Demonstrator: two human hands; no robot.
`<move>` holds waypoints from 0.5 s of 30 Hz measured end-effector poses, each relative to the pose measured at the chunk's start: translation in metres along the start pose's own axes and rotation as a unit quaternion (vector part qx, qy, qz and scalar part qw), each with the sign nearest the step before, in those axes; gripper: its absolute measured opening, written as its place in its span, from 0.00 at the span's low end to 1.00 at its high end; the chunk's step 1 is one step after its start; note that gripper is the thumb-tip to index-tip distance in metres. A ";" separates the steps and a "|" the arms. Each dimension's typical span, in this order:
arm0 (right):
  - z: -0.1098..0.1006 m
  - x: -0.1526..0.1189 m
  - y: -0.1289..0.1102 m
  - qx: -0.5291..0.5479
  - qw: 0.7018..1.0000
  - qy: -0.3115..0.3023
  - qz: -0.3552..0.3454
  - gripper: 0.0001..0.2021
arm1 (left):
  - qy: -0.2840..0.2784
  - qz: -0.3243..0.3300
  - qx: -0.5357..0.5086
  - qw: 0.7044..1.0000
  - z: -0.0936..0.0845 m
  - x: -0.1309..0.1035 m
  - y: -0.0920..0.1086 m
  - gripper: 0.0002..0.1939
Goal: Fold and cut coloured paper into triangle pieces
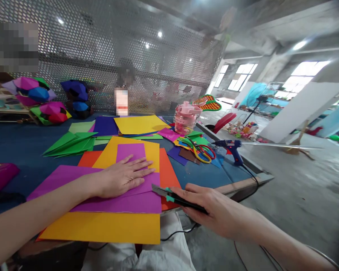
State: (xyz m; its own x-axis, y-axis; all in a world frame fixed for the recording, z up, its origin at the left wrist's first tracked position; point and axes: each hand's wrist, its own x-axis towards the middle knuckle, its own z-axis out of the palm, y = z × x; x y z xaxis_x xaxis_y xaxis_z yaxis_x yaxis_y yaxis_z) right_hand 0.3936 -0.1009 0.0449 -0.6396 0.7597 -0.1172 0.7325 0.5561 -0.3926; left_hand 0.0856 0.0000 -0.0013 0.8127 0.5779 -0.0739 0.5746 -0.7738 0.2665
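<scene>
My left hand (pixel 124 175) lies flat on purple paper (pixel 130 203), fingers spread and pointing right. A narrower purple strip (pixel 130 151) shows beyond my fingers. My right hand (pixel 206 203) grips a black and teal utility knife (pixel 183 201). Its blade is out, and the tip is over the purple paper near the right edge; I cannot tell whether it touches. Yellow sheets (pixel 107 227) lie under the purple paper and stick out at the front and back. Orange paper (pixel 169 177) shows beneath them on the right.
Green folded paper (pixel 73 145) lies at the left. Scissors (pixel 202 152) rest on coloured scraps, beside a blue glue gun (pixel 233 148) with a cable. A pink-lidded bottle (pixel 185 118) stands behind. Faceted paper shapes (pixel 35 92) sit at the far left, before a perforated metal screen (pixel 164 64).
</scene>
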 end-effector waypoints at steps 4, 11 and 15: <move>0.001 -0.006 -0.002 0.004 1.000 0.013 0.007 0.26 | 0.010 0.005 -0.010 1.000 0.001 0.000 0.000 0.25; 0.003 -0.008 -0.010 -0.026 0.999 0.016 0.022 0.24 | 0.006 0.002 -0.004 1.000 0.002 0.000 0.000 0.25; 0.006 -0.011 -0.016 -0.030 0.999 0.030 0.030 0.23 | 0.004 -0.003 -0.006 1.000 0.002 0.001 0.000 0.25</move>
State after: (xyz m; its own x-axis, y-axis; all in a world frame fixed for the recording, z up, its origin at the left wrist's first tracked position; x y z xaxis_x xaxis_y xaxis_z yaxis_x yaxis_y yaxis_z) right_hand 0.3872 -0.1205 0.0470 -0.5800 0.8104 -0.0827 0.7832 0.5268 -0.3304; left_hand 0.0866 0.0001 -0.0033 0.8081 0.5851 -0.0684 0.5788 -0.7670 0.2768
